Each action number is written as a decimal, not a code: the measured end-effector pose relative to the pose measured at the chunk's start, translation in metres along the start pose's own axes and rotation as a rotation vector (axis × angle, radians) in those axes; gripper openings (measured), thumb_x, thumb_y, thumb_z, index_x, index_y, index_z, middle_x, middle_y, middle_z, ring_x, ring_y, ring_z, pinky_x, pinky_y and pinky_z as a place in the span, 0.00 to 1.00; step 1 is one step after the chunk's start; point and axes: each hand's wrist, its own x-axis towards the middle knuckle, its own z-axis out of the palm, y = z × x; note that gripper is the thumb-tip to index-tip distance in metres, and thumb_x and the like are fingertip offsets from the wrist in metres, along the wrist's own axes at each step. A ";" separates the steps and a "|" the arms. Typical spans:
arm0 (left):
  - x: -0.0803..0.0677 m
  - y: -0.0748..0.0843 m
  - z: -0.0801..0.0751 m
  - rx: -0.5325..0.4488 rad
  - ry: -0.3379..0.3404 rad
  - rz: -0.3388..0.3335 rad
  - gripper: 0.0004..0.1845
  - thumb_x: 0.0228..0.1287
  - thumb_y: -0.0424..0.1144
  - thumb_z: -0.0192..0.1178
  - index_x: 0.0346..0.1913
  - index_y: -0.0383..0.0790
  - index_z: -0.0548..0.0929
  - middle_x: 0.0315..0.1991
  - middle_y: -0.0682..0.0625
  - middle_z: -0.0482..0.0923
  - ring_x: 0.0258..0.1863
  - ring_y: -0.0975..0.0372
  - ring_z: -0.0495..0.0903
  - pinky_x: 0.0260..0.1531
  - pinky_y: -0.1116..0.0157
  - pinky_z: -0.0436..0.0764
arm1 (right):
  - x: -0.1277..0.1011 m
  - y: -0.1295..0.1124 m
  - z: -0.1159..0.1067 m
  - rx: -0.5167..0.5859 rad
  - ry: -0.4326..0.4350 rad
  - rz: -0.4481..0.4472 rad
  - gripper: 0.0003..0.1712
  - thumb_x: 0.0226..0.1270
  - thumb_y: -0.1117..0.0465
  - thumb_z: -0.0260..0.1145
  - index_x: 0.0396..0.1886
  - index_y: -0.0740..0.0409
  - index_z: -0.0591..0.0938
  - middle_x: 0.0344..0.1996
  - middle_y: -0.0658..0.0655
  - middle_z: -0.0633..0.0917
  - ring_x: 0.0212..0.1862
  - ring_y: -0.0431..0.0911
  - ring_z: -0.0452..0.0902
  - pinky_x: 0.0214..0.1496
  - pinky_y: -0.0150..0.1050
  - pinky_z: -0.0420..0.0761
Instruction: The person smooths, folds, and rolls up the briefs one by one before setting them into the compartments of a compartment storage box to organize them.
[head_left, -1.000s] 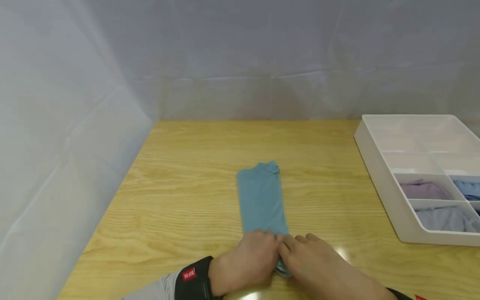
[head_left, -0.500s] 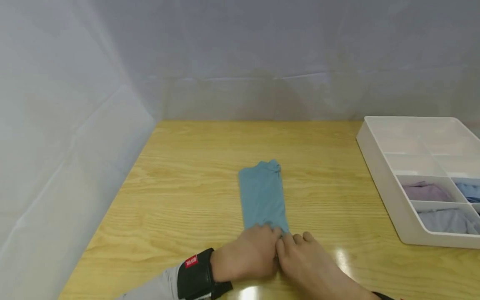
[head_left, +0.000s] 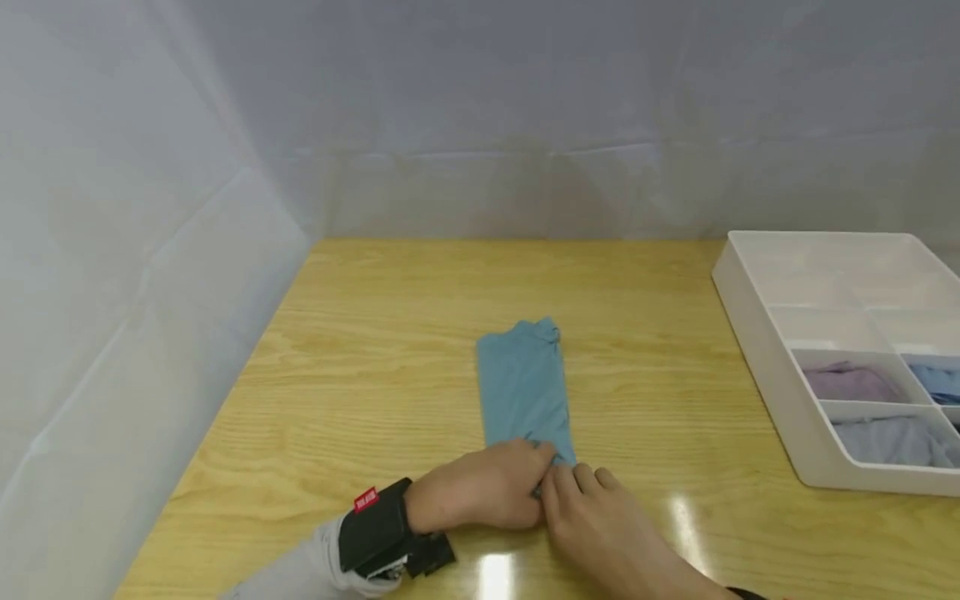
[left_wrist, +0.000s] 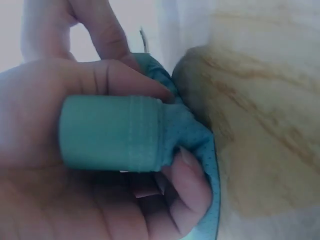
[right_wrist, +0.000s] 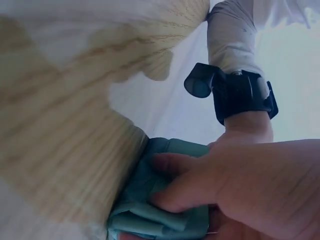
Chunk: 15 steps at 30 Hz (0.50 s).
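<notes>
A folded teal cloth (head_left: 522, 383) lies lengthwise on the wooden table, its far part flat and its near end rolled up. At that near end my left hand (head_left: 491, 485) and right hand (head_left: 600, 529) grip side by side. The left wrist view shows the roll's smooth end (left_wrist: 110, 132) against the palm, thumb and fingers curled about it. In the right wrist view, the thumb and fingers of my right hand (right_wrist: 245, 185) pinch the layered roll (right_wrist: 150, 220). From the head view, the hands hide most of the roll.
On the right stands a white divided tray (head_left: 757, 358). Its near compartments hold a purple cloth (head_left: 851, 382), a grey cloth (head_left: 892, 440) and a blue cloth (head_left: 936, 382). Pale sheeting (head_left: 480, 100) hangs behind and to the left of the table.
Both hands have moved slightly away from the body along the cloth, and its flat part looks shorter. My left wrist has turned. The roll's end, visible below the hands earlier, is now covered.
</notes>
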 end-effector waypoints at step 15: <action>-0.036 0.006 0.014 0.466 0.302 0.071 0.08 0.59 0.31 0.65 0.40 0.36 0.78 0.29 0.49 0.74 0.26 0.62 0.75 0.25 0.72 0.75 | 0.014 0.011 -0.004 0.185 -0.487 0.113 0.14 0.62 0.65 0.64 0.44 0.61 0.71 0.31 0.54 0.68 0.27 0.44 0.66 0.26 0.37 0.67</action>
